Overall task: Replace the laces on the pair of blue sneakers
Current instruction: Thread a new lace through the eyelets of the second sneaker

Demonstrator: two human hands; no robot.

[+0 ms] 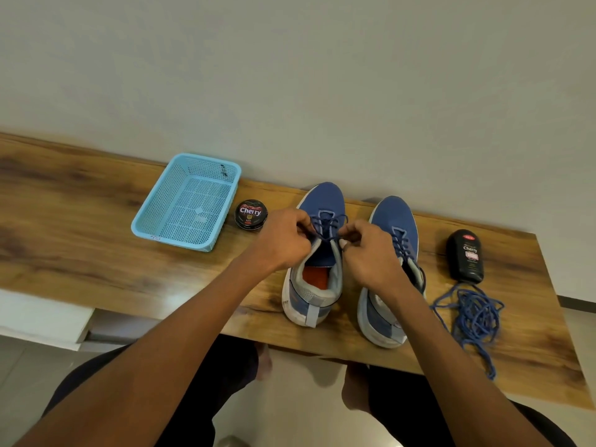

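Note:
Two blue sneakers stand side by side on the wooden bench (80, 201), toes pointing away from me. Over the left sneaker (322, 201), my left hand (283, 240) and my right hand (371, 253) each pinch its dark blue lace (327, 222) at the upper eyelets, one hand on each side of the tongue. The right sneaker (396, 221) is laced and partly hidden behind my right forearm. A loose tangle of blue lace (474, 314) lies on the bench to the right of the pair.
A light blue mesh basket (190, 201) sits at the left. A round black polish tin (251, 214) stands between it and the left sneaker. A black polish bottle (466, 256) lies beyond the loose lace. The wall runs close behind the bench.

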